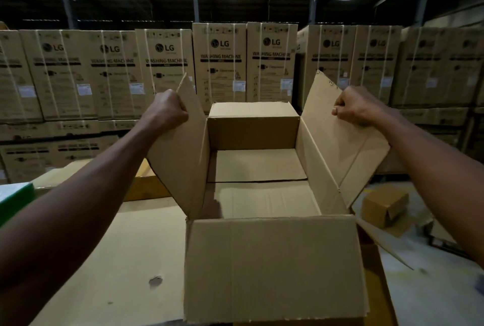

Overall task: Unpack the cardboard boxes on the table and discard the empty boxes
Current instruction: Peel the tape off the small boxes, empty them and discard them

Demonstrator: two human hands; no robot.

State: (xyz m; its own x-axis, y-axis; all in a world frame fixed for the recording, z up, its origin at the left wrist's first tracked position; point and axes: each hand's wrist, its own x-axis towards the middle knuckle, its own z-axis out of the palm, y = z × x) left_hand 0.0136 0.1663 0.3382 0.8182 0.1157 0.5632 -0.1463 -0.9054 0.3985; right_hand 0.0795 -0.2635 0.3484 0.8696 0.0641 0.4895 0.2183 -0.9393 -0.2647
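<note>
Both your hands, left hand [170, 106] and right hand [352, 105], grip the side flaps of the open brown cardboard box [262, 260] with closed fingers, spreading them to show its empty inside

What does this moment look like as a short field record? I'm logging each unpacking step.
setting: warehouse, stacked washing machine cartons behind
open box: flaps up, nothing visible inside
left hand: grips the left flap by its edge
right hand: grips the right flap by its edge
near flap: folded toward the camera
small box: lower right, lying tilted
surface: flat cardboard sheet under the box
</note>
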